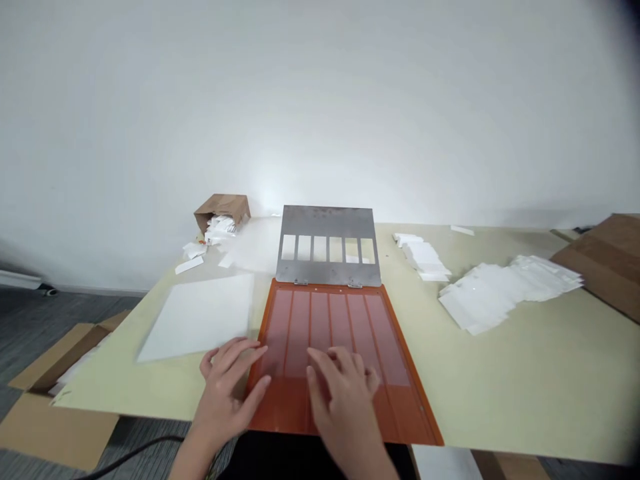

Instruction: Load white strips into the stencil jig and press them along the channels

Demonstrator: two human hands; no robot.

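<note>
An orange-brown board (280,407) with several long slots lies at the table's front edge, and pinkish translucent strips (320,320) fill the slots. Hinged to its far edge, a grey metal plate (327,223) with a row of rectangular windows is swung up and back. My left hand (227,383) is at the board's left edge, fingers apart and holding nothing. Over the middle of the board is my right hand (343,397), its fingers spread and bent; nothing shows in it. Whether the fingertips touch the strips, I cannot tell.
White sheets (200,317) lie left of the board. Behind them stands a small cardboard box (225,207) of white pieces. To the right are fanned white pieces (500,287), a smaller stack (425,257) and a brown carton (605,260). An open carton (60,427) sits below, left.
</note>
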